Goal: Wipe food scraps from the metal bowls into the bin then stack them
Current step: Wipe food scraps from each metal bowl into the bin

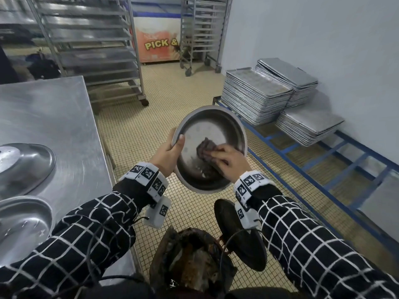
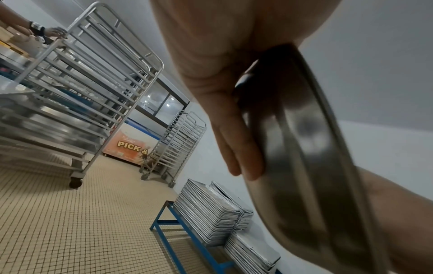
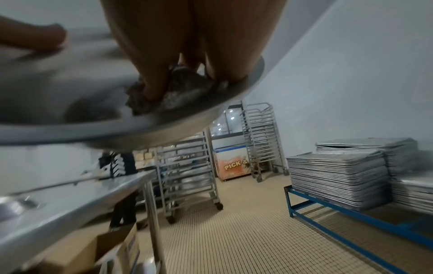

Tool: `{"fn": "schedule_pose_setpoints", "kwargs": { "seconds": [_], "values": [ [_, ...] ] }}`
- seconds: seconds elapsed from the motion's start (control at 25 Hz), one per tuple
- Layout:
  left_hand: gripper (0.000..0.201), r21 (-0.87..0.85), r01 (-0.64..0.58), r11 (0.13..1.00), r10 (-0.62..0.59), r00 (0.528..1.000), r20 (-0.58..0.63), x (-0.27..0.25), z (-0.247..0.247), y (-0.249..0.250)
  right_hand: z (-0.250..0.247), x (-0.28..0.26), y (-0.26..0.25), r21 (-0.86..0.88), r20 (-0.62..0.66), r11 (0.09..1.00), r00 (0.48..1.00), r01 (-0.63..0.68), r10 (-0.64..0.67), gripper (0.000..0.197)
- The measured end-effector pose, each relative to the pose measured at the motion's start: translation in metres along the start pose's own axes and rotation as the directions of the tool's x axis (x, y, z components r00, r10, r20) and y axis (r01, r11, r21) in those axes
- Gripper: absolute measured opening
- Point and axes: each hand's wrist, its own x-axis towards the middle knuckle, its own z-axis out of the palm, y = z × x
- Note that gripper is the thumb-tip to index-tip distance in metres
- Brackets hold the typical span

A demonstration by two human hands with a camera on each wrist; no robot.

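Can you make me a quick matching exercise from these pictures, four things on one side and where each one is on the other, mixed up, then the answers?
Things:
1. held metal bowl
2. dark cloth
3. baking trays
4. bin

Places:
A. stacked on the blue rack by the wall
B. on the floor, below the hands
C. gripped at its rim by the left hand
D. pressed inside the bowl by the right hand

Pairs: 1-C, 2-D, 3-A, 4-B

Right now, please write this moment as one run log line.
step: wiping | left hand: grips bowl rim | right hand: presses cloth inside bowl | bin: below | table: two bowls
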Motion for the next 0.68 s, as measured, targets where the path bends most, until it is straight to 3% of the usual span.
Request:
{"fn": "schedule_pose_setpoints", "kwargs": {
  "seconds": [0.08, 0.16, 0.36, 0.44, 0.48, 0.52, 0.6, 0.64, 0.68],
  "values": [
    [0.028, -0.035, -0.034, 0.999, 0.032, 0.999, -0.037, 0.001, 0.000, -0.001, 0.008, -0.008, -0.004, -0.107, 0.192, 0.993, 0.981, 0.046, -0.025, 0.022],
    [0.025, -0.019, -0.049, 0.999, 0.047, 0.995, -0.091, 0.001, 0.003, -0.004, 0.014, -0.011, -0.015, -0.170, 0.332, 0.983, 0.943, 0.073, -0.013, 0.022],
    [0.038, 0.102, -0.109, 0.989, 0.127, 0.974, -0.189, 0.001, 0.003, -0.017, 0.008, -0.023, -0.030, -0.010, 0.392, 1.000, 0.920, 0.013, -0.008, 0.024],
    [0.041, 0.094, -0.119, 0.989, 0.136, 0.967, -0.214, 0.004, 0.000, -0.016, 0.012, -0.038, -0.034, 0.084, 0.181, 0.995, 0.983, -0.058, 0.042, 0.023],
    [0.043, 0.079, -0.120, 0.990, 0.135, 0.964, -0.228, 0.005, -0.002, -0.015, 0.015, -0.044, -0.040, 0.164, 0.017, 0.976, 0.990, -0.141, 0.140, 0.023],
    [0.045, 0.070, -0.116, 0.991, 0.130, 0.962, -0.240, 0.006, -0.003, -0.014, 0.019, -0.048, -0.047, 0.268, -0.132, 0.937, 0.955, -0.225, 0.267, 0.024],
    [0.047, 0.070, -0.109, 0.992, 0.124, 0.960, -0.251, 0.004, -0.002, -0.012, 0.028, -0.048, -0.065, 0.462, -0.307, 0.837, 0.832, -0.294, 0.462, 0.028],
    [0.047, 0.062, -0.114, 0.991, 0.126, 0.960, -0.249, 0.002, 0.000, -0.011, 0.032, -0.045, -0.074, 0.492, -0.347, 0.821, 0.799, -0.290, 0.491, 0.029],
    [0.048, 0.047, -0.123, 0.991, 0.130, 0.960, -0.247, -0.001, 0.003, -0.010, 0.035, -0.043, -0.082, 0.461, -0.372, 0.846, 0.807, -0.268, 0.459, 0.029]
  ]
}}
